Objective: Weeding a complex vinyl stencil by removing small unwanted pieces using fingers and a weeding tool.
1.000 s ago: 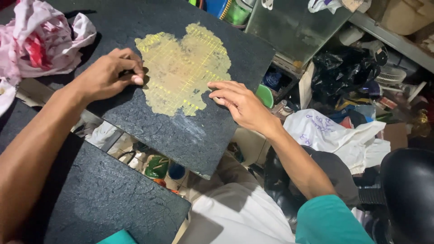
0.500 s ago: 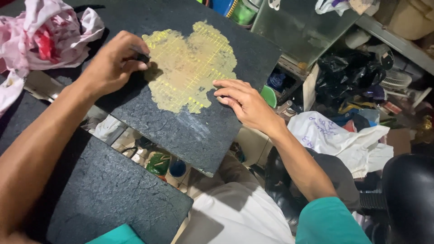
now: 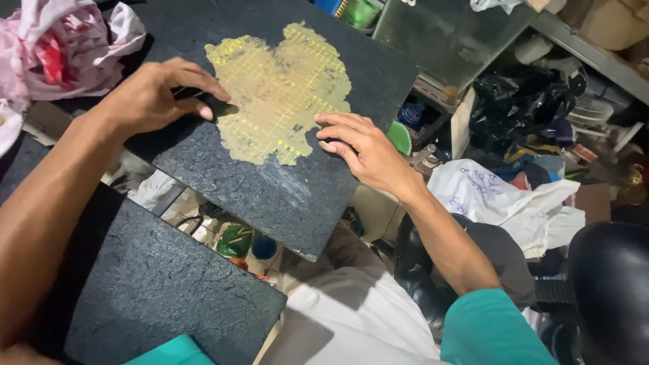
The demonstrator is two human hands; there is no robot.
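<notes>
A dark rough slab lies tilted in front of me, with a yellow patch of mesh-marked paste spread on its upper part. My left hand rests on the slab at the patch's left edge, fingers curled around a small dark thing that I cannot make out. My right hand lies flat on the slab at the patch's lower right edge, fingers spread and holding nothing.
A second dark slab lies at lower left. A pink and white rag is bunched at upper left. White plastic bags, black bags and shelf clutter fill the right side. A black rounded object sits at lower right.
My left hand has stayed at the patch's left edge, sliding slightly toward it. My right hand has kept its place at the lower right of the patch.
</notes>
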